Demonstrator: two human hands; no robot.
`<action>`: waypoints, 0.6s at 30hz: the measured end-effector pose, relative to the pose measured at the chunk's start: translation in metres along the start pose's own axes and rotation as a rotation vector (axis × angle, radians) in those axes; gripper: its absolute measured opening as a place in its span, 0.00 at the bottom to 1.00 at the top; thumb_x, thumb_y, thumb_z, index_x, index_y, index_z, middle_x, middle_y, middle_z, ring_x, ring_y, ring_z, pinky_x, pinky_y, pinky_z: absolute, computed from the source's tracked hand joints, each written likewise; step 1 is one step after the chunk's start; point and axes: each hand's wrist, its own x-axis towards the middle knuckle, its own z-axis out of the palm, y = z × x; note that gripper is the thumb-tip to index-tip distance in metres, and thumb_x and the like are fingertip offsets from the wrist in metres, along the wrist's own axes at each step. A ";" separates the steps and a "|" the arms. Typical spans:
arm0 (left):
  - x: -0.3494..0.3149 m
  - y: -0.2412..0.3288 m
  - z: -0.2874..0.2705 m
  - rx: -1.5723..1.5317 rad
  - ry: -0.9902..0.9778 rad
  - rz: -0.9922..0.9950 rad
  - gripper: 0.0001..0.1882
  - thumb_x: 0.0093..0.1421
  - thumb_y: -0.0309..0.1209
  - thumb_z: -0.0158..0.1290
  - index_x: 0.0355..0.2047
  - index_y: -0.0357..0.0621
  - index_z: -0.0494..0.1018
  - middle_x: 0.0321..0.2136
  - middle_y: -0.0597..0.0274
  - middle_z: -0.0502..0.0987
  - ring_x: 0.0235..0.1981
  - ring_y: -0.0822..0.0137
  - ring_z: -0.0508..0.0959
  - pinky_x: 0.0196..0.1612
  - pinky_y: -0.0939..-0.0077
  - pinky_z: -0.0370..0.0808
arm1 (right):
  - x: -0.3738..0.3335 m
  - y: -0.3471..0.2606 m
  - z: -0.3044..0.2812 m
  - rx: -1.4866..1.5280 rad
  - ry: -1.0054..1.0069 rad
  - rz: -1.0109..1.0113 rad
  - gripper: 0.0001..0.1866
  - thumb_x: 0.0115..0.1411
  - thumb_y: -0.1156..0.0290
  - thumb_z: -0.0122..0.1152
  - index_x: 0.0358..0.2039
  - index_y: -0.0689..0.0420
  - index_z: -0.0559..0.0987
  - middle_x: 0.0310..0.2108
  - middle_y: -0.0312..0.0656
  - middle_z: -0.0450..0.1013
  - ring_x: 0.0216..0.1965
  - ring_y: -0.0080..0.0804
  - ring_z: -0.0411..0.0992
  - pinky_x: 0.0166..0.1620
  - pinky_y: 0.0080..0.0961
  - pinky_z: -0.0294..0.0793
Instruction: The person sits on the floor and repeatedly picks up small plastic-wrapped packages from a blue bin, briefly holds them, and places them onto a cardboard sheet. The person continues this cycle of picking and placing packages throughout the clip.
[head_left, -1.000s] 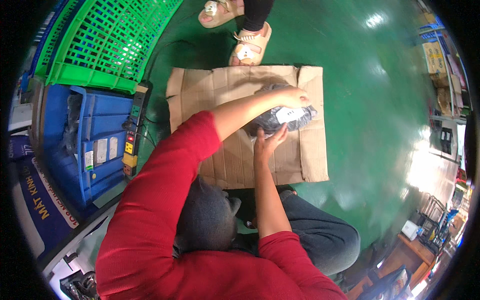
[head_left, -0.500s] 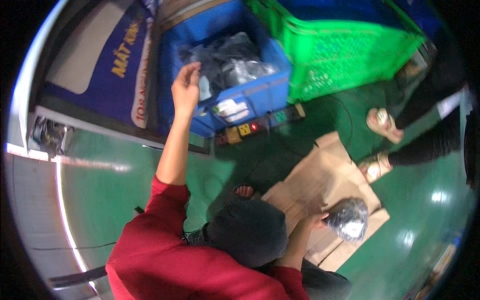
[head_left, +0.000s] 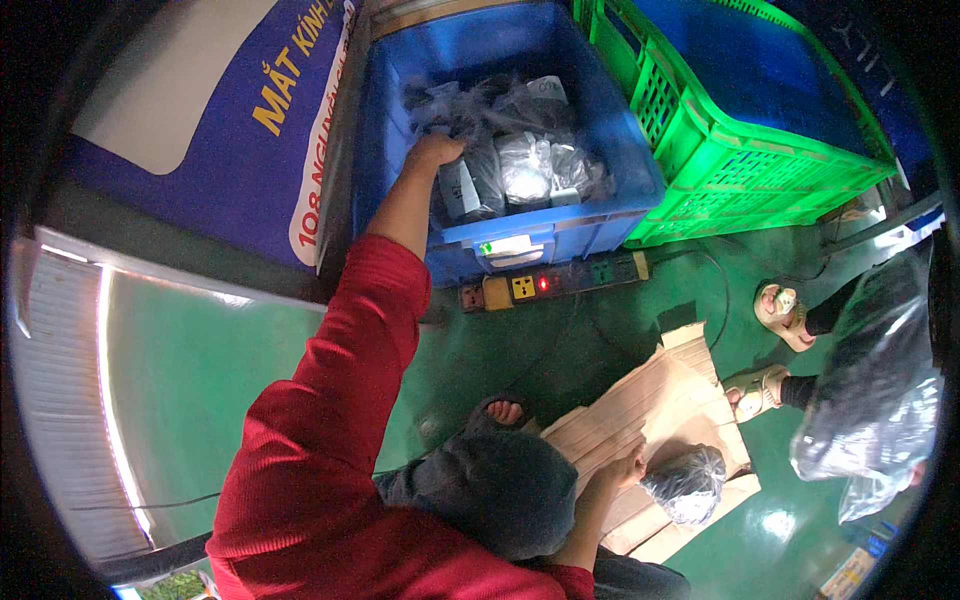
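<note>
The left hand [head_left: 437,152] has left the cardboard [head_left: 590,445]: a second ago both hands were at the dark bundle [head_left: 690,485] in its clear wrap, half a second ago the left was raised at the blue bin [head_left: 600,238], and now it is down inside it. Its fingers bend into the loose plastic at the top of the dark packets [head_left: 485,170], near one with a pale label. Whether they are pinched together on that plastic I cannot tell, since the tips are lost among the folds.

The right hand [head_left: 628,466] stays by the bundle, which lies on the cardboard much as it did half a second ago. The fingers are bunched close to its near end (touching or only just beside it, the view is too small to say), so I cannot tell whether they are clamped on it.

My reading is that the work is now split between two spots, with the reach into the bin as the busier half and the bundle left waiting on the floor. The view has turned as well, so the packets show more plainly beside the green crate [head_left: 760,185]. At the right, a large clear bag [head_left: 870,390] with something dark inside has come into sight near a co-worker's sandals [head_left: 783,318].
</note>
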 end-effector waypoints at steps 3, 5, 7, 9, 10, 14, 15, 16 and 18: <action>0.047 -0.037 0.001 -0.004 0.044 0.008 0.39 0.50 0.61 0.38 0.50 0.39 0.63 0.52 0.47 0.61 0.55 0.52 0.60 0.56 0.62 0.55 | -0.028 -0.057 -0.001 -0.008 -0.078 0.147 0.19 0.57 0.56 0.49 0.23 0.62 0.71 0.20 0.41 0.66 0.23 0.29 0.62 0.30 0.27 0.63; 0.075 -0.065 -0.007 -0.030 0.125 -0.020 0.42 0.49 0.63 0.38 0.51 0.39 0.62 0.52 0.47 0.61 0.54 0.51 0.60 0.56 0.62 0.56 | -0.036 -0.055 0.008 -0.012 -0.129 0.140 0.19 0.58 0.57 0.48 0.24 0.62 0.71 0.22 0.41 0.66 0.24 0.28 0.62 0.31 0.26 0.63; 0.042 0.001 0.004 -0.014 0.184 0.031 0.44 0.48 0.66 0.36 0.52 0.38 0.61 0.51 0.43 0.61 0.54 0.49 0.60 0.56 0.63 0.56 | -0.025 -0.046 -0.010 0.015 -0.111 0.137 0.19 0.59 0.57 0.47 0.25 0.63 0.71 0.23 0.41 0.66 0.24 0.28 0.63 0.31 0.26 0.65; 0.023 0.041 -0.007 -0.010 0.242 0.126 0.48 0.46 0.68 0.36 0.52 0.36 0.58 0.52 0.43 0.60 0.54 0.47 0.59 0.57 0.63 0.55 | -0.030 -0.042 -0.015 0.119 -0.186 0.171 0.19 0.59 0.58 0.46 0.27 0.64 0.71 0.24 0.42 0.66 0.23 0.30 0.64 0.30 0.26 0.67; 0.033 0.049 -0.003 -0.134 0.233 0.266 0.49 0.45 0.67 0.40 0.53 0.36 0.57 0.53 0.44 0.59 0.55 0.48 0.58 0.57 0.63 0.55 | -0.035 -0.044 -0.013 0.192 -0.214 0.241 0.18 0.59 0.58 0.46 0.28 0.64 0.70 0.24 0.42 0.66 0.23 0.31 0.65 0.28 0.26 0.68; 0.111 0.036 0.028 -0.193 0.341 0.444 0.49 0.42 0.66 0.46 0.52 0.36 0.59 0.55 0.40 0.53 0.55 0.49 0.58 0.56 0.65 0.56 | -0.061 -0.041 -0.003 0.364 -0.330 0.328 0.18 0.59 0.60 0.47 0.33 0.66 0.69 0.27 0.44 0.67 0.22 0.32 0.66 0.23 0.24 0.71; 0.130 0.038 0.036 -0.081 0.338 0.452 0.47 0.44 0.65 0.45 0.51 0.36 0.61 0.54 0.40 0.55 0.55 0.49 0.59 0.56 0.64 0.56 | -0.060 -0.036 -0.002 0.367 -0.330 0.294 0.18 0.59 0.60 0.47 0.34 0.66 0.69 0.28 0.44 0.67 0.22 0.32 0.67 0.22 0.24 0.71; 0.135 0.051 0.053 -0.009 0.287 0.445 0.44 0.45 0.63 0.45 0.50 0.37 0.62 0.53 0.41 0.57 0.54 0.49 0.60 0.55 0.64 0.57 | -0.058 -0.035 -0.008 0.316 -0.347 0.285 0.18 0.58 0.60 0.47 0.33 0.66 0.69 0.27 0.44 0.67 0.22 0.31 0.67 0.22 0.24 0.71; 0.150 0.061 0.068 0.127 0.198 0.361 0.39 0.47 0.60 0.44 0.48 0.39 0.65 0.50 0.43 0.60 0.52 0.49 0.62 0.54 0.64 0.59 | -0.056 -0.033 -0.015 0.214 -0.380 0.282 0.18 0.58 0.60 0.47 0.31 0.67 0.70 0.27 0.45 0.68 0.23 0.30 0.67 0.24 0.24 0.70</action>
